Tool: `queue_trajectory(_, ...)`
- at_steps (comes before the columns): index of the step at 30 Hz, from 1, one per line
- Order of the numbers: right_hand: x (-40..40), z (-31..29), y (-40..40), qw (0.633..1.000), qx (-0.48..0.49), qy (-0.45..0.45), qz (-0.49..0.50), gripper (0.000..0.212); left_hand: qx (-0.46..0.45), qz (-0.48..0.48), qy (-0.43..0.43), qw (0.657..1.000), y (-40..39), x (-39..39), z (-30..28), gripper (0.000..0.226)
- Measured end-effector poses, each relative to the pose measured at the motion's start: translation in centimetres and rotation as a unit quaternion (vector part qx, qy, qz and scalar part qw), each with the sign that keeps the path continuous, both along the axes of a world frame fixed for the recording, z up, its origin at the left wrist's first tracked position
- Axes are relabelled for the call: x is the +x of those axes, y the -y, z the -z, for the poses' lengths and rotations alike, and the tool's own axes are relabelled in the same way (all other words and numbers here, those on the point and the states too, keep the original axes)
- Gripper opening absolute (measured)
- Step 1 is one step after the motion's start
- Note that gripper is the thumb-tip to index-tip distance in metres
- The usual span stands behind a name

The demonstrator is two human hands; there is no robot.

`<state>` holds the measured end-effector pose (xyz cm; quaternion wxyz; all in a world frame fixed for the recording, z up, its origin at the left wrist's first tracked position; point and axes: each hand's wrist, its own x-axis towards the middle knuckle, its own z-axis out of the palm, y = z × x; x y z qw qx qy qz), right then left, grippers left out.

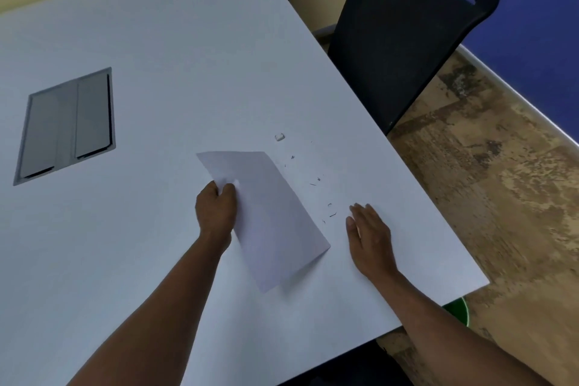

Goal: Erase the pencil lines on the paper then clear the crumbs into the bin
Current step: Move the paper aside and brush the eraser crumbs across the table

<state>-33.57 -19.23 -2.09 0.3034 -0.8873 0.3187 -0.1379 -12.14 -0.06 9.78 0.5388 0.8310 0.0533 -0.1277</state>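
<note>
Paper (269, 213), blank, tilted, pinched in left hand (216, 207) grip; right hand (369, 235) flat.

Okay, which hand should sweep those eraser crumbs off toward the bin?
The right hand. It lies open and flat on the table beside the crumbs, nearer the green bin. The left hand is busy gripping the paper.

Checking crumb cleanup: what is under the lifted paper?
The left hand tilts the paper up; only its shadow on the table shows. Crumbs lie beside it; beneath stays hidden.
</note>
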Motion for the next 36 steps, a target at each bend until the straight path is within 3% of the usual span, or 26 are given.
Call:
queue_trajectory(7,-1.0,1.6,6.4,0.971,-0.137,-0.197,0.023,0.065,0.048,-0.017,-0.034,0.998,-3.3,2.8,3.7,0.015)
queue_trajectory(10,-1.4,2.2,8.4,0.958,-0.154,-0.239,0.034,0.070,0.077,-0.023,-0.048,0.996,-4.2,3.4,5.5,0.023)
queue_trajectory(16,-2.0,3.2,9.1,0.949,-0.172,-0.261,0.030,0.072,0.156,-0.056,-0.050,0.985,-5.7,3.7,8.7,0.030)
queue_trajectory(20,-2.1,3.4,9.2,0.950,-0.177,-0.255,0.036,0.072,0.186,-0.059,-0.037,0.980,-6.1,3.4,9.9,0.012)
queue_trajectory(24,-2.1,3.2,9.1,0.949,-0.177,-0.258,0.039,0.073,0.177,-0.094,-0.035,0.979,-5.7,3.6,10.6,0.035)
queue_trajectory(27,-2.0,2.9,9.1,0.949,-0.176,-0.259,0.040,0.073,0.279,-0.095,0.023,0.955,-4.6,3.7,11.3,0.051)
queue_trajectory(29,-2.0,2.8,9.2,0.948,-0.176,-0.262,0.039,0.073,0.334,-0.065,0.108,0.934,-3.3,3.3,11.5,0.060)
queue_trajectory(31,-2.0,2.8,9.2,0.947,-0.178,-0.266,0.038,0.072,0.317,0.015,0.193,0.928,-1.5,2.9,11.9,0.063)
queue_trajectory(33,-2.0,2.8,9.2,0.945,-0.182,-0.270,0.040,0.072,0.273,0.147,0.263,0.913,1.3,2.7,12.2,0.063)
queue_trajectory(36,-1.9,2.8,9.2,0.943,-0.183,-0.274,0.040,0.073,0.242,0.345,0.312,0.852,5.7,1.6,12.7,0.061)
